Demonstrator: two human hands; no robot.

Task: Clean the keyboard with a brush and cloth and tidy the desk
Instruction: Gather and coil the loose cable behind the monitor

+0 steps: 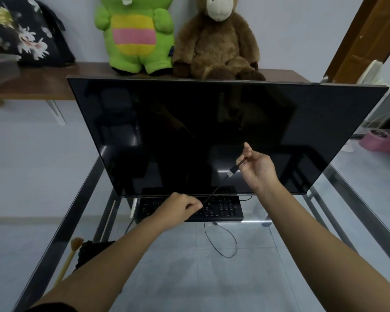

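Observation:
A black keyboard (225, 209) lies on the glass desk (189, 278) under the lower edge of a large dark monitor (212, 131). Its thin black cable (214, 192) runs taut between my hands. My right hand (258, 170) is raised in front of the screen and pinches the cable near its USB plug (232, 171). My left hand (185, 204) hovers over the keyboard, closed on the cable lower down. More cable loops (229, 242) on the glass in front of the keyboard. A wooden-handled brush (71, 255) and a black cloth (88, 251) lie at the desk's left, partly behind my left forearm.
Above the monitor, a wooden shelf (43, 84) holds a green plush toy (135, 34), a brown plush toy (216, 41) and a dark floral bag (20, 30). A pink bowl (381, 139) sits on the floor at the right. The desk has metal frame rails (77, 199).

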